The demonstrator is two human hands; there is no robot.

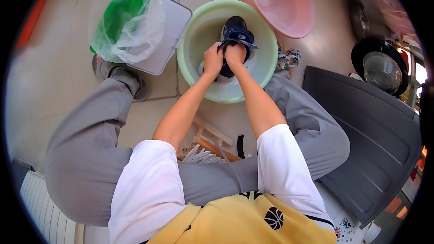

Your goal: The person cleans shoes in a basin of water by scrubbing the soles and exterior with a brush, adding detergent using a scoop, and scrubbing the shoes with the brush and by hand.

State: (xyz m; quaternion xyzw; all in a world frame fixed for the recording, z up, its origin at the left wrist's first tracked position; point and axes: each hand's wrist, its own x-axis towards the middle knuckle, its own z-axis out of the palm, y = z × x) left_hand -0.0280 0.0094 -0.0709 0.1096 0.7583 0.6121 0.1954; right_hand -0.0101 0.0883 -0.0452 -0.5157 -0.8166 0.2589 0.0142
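A dark navy shoe (pixel 236 25) is in the pale green basin (pixel 184 58), its rounded toe pointing away from me and a blue flap with a white mark standing up near its middle. My left hand (pixel 213 59) is closed on the shoe's left side. Close beside it, my right hand (pixel 235 54) has its fingers curled at the shoe's opening, the fingertips hidden. Pale, whitish parts show beneath the dark material, low in the basin; I cannot tell whether they belong to a second shoe.
Touching the green basin at the upper right is a pink basin (pixel 289 9). To the left stands a green bin (pixel 122 16) lined with a clear plastic bag, next to a grey-white lid (pixel 165 40). A dark grey panel (pixel 361 131) lies to my right.
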